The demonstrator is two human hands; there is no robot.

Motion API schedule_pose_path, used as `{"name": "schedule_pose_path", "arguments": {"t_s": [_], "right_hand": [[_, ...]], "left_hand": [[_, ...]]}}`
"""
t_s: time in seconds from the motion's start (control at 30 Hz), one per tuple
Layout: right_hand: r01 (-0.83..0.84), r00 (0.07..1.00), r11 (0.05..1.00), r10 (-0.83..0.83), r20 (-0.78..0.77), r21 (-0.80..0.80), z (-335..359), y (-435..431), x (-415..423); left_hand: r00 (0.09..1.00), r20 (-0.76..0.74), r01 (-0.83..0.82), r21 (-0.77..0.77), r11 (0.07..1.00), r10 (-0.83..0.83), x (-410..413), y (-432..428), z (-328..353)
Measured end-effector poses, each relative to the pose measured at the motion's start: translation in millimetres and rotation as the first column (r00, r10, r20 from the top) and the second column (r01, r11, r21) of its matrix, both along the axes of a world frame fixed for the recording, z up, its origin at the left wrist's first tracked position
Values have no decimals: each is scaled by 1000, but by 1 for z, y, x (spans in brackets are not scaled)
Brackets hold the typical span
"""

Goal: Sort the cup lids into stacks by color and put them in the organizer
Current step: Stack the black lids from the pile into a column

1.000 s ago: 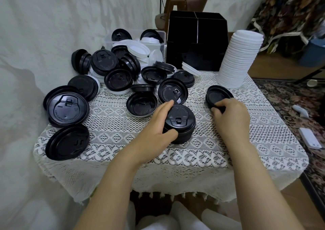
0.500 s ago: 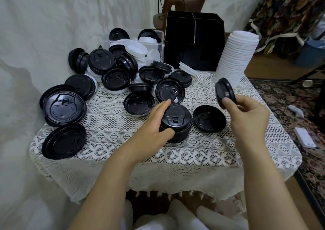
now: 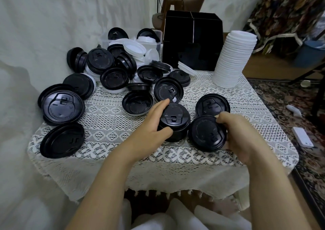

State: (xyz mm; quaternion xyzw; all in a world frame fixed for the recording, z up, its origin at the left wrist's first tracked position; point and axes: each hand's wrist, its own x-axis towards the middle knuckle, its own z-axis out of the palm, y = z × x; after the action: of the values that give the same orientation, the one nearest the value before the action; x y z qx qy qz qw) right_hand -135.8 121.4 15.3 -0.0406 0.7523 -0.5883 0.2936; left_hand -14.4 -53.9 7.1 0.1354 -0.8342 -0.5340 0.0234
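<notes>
Right hand (image 3: 241, 138) lowered black lid (image 3: 207, 133) beside black stack (image 3: 175, 124), fingers (image 3: 222, 118) partly hidden

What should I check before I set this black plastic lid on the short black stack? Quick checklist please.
1. Right hand grips the round black plastic lid: ok.
2. Left hand holds the short stack of black lids steady: ok.
3. Colours match, black on black: ok.
4. Stack's top free of fingers: ok.
5. Lid level above the stack: not ok, it is tilted and beside it.
6. Room in the black box organizer: cannot tell, its inside is hidden.
</notes>
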Motion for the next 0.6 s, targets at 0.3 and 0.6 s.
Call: {"name": "schedule_pose_path", "arguments": {"t_s": [0.3, 0.6], "right_hand": [[164, 979, 975, -179, -93, -149, -6, -8, 1], [261, 783, 910, -3, -622, 323, -6, 7, -7]], "left_hand": [[1000, -7, 2, 6, 1000, -2, -1, -1, -1], [1000, -8, 6, 14, 1000, -6, -1, -2, -1]]}}
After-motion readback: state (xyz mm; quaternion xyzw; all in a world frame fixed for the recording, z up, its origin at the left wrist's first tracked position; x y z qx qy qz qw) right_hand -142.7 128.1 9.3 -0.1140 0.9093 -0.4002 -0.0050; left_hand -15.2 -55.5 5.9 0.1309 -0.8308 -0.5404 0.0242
